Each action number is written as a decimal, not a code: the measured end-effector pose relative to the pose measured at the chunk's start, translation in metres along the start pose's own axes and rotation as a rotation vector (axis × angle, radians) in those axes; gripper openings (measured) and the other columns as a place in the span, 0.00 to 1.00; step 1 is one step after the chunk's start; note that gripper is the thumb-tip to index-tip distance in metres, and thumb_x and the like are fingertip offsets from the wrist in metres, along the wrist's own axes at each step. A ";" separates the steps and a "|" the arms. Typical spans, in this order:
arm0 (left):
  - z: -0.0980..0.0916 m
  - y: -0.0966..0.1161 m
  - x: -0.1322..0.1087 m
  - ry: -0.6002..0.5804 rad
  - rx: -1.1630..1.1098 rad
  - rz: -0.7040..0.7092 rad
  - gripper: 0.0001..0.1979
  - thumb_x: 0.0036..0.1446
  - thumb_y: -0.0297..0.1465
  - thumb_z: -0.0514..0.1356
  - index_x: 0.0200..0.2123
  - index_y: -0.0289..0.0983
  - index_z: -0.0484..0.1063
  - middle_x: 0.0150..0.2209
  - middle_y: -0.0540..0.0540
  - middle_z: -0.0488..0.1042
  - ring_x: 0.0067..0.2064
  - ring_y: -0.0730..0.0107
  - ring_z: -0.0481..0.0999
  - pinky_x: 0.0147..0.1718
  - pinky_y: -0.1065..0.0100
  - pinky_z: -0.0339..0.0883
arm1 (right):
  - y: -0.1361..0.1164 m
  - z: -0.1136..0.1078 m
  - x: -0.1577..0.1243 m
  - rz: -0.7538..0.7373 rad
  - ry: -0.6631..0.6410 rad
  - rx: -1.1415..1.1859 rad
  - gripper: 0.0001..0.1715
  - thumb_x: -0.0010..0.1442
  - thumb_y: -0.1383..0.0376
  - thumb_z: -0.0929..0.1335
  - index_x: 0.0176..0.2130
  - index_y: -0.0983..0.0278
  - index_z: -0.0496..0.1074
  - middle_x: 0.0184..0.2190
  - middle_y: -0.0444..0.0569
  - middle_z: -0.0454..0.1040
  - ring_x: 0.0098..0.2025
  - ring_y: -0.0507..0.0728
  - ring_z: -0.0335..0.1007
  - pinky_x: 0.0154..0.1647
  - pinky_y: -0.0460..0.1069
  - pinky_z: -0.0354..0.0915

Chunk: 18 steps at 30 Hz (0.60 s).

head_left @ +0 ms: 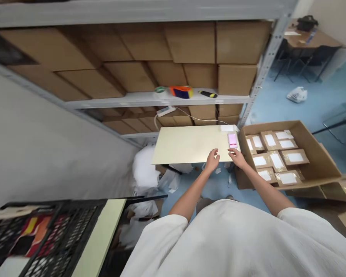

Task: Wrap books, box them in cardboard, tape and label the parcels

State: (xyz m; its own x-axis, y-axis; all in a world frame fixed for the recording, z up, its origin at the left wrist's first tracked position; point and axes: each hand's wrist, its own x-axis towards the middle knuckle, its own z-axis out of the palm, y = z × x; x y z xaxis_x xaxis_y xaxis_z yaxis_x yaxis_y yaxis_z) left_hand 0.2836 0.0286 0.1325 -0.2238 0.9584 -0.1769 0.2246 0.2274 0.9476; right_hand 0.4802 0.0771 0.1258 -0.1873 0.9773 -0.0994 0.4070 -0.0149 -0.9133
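Observation:
My left hand (212,160) is over the front edge of the pale yellow tabletop (184,144), its fingers apart and nothing in them. Just to the right, my right hand (237,158) hovers by the table's front right corner, fingers loosely spread and holding nothing. Its fingertips come close to the near end of a phone (232,140) with a lit pink screen, lying on the tabletop. Behind the phone is a white item (227,128), perhaps labels or paper.
A large open carton (320,154) with several small labelled boxes stands at right. On the shelf (127,100) lie a green tape roll (159,89), a tape dispenser (181,92) and a black-and-yellow cutter (208,94). Below hangs a power strip (166,111). Black crates (54,231) are at lower left.

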 end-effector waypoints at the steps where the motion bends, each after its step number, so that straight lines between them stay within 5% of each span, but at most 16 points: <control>1: -0.020 -0.003 -0.003 0.040 -0.008 0.001 0.20 0.63 0.26 0.64 0.57 0.42 0.76 0.59 0.38 0.79 0.57 0.56 0.82 0.58 0.52 0.76 | -0.011 0.017 0.005 -0.024 -0.035 -0.006 0.19 0.61 0.55 0.69 0.49 0.58 0.81 0.53 0.55 0.83 0.47 0.63 0.80 0.58 0.63 0.75; 11: -0.240 -0.065 -0.068 0.435 -0.055 -0.023 0.20 0.62 0.23 0.62 0.56 0.41 0.76 0.60 0.38 0.79 0.57 0.58 0.81 0.61 0.52 0.75 | -0.122 0.240 0.008 -0.246 -0.380 0.013 0.18 0.63 0.55 0.68 0.49 0.57 0.80 0.56 0.55 0.82 0.49 0.63 0.81 0.57 0.61 0.76; 18: -0.347 -0.126 -0.146 0.747 -0.117 -0.105 0.20 0.62 0.22 0.62 0.56 0.40 0.76 0.59 0.39 0.79 0.57 0.59 0.82 0.61 0.53 0.75 | -0.164 0.387 -0.024 -0.409 -0.708 -0.024 0.21 0.63 0.53 0.68 0.50 0.59 0.80 0.54 0.55 0.82 0.51 0.63 0.80 0.58 0.61 0.75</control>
State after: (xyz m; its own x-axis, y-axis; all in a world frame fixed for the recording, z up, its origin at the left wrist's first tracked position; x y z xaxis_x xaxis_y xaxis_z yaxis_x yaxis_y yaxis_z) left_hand -0.0408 -0.2001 0.1308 -0.8300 0.5520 -0.0803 0.0737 0.2511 0.9652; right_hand 0.0719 -0.0254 0.1252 -0.8420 0.5395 0.0063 0.2020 0.3259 -0.9236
